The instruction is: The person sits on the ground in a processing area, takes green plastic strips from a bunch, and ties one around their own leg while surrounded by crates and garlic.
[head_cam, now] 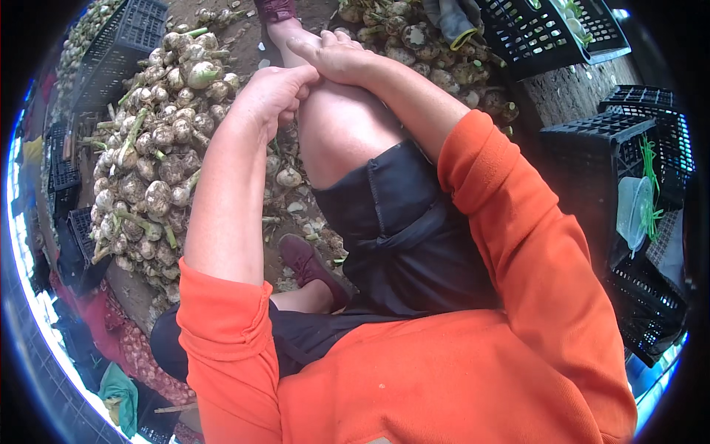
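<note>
My left hand is curled, its index finger and thumb meeting at the side of my bare shin; no object shows in it, though its palm is hidden. Flat across the same shin lies my right hand, fingers stretched and pointing up and left, with nothing held. Soil-covered bulbs, like garlic or onions, are heaped beside my left forearm. A second heap of bulbs lies beyond my right forearm, with a grey glove-like item on top.
Black plastic crates stand at the upper left, upper right and right. A clear plastic container and green strings hang at the right crate. A red mesh sack of bulbs lies lower left. My maroon shoe rests on the littered ground.
</note>
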The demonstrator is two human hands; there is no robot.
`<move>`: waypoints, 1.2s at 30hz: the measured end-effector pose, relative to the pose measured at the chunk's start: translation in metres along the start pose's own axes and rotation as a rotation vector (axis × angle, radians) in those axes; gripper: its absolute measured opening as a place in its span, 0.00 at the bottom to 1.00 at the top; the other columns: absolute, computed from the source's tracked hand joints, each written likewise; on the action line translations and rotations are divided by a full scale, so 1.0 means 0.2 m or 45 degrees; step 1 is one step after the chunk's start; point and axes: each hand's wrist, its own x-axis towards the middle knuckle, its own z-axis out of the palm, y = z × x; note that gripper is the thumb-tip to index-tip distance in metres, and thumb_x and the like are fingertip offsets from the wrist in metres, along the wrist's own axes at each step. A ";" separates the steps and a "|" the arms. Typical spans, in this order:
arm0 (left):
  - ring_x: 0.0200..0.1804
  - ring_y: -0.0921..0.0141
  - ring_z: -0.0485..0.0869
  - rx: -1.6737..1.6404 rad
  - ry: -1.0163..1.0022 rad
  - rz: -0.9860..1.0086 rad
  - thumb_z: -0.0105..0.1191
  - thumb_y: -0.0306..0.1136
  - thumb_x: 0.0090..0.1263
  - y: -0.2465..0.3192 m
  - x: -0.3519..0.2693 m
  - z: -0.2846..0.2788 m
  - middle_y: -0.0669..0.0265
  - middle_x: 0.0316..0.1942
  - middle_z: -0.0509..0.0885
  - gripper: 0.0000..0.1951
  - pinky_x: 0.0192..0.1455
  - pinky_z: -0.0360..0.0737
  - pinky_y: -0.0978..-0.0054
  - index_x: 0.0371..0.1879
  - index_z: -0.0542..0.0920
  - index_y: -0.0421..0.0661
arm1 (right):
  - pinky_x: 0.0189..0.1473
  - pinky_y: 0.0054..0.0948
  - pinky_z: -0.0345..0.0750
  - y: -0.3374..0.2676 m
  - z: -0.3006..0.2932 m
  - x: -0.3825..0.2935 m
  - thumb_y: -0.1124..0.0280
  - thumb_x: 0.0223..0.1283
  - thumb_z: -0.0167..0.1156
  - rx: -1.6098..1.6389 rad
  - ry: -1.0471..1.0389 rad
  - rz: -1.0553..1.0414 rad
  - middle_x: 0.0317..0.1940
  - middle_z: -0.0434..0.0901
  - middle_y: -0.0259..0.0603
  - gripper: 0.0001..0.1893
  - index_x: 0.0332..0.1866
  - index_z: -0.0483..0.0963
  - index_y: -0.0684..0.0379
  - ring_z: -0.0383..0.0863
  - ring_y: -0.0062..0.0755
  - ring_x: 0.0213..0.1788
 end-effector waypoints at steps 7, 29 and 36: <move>0.16 0.87 0.57 0.013 0.001 0.026 0.59 0.42 0.64 -0.01 0.01 -0.03 0.81 0.16 0.70 0.10 0.18 0.49 0.85 0.24 0.80 0.50 | 0.73 0.47 0.47 -0.01 -0.01 0.03 0.23 0.50 0.37 0.005 0.113 0.006 0.72 0.50 0.58 0.56 0.73 0.51 0.64 0.48 0.51 0.75; 0.23 0.83 0.64 0.238 0.221 0.410 0.52 0.49 0.71 -0.26 0.04 -0.07 0.79 0.19 0.71 0.19 0.26 0.60 0.85 0.22 0.76 0.49 | 0.51 0.45 0.73 -0.02 0.01 0.10 0.42 0.67 0.38 -0.540 0.513 -0.288 0.45 0.81 0.50 0.32 0.45 0.78 0.63 0.79 0.47 0.49; 0.22 0.86 0.63 0.234 0.138 0.419 0.53 0.49 0.70 -0.18 -0.15 -0.15 0.80 0.20 0.70 0.17 0.24 0.58 0.87 0.23 0.76 0.50 | 0.59 0.40 0.66 0.15 -0.07 0.11 0.40 0.65 0.42 -0.273 0.232 -0.300 0.55 0.70 0.53 0.34 0.58 0.67 0.63 0.69 0.47 0.59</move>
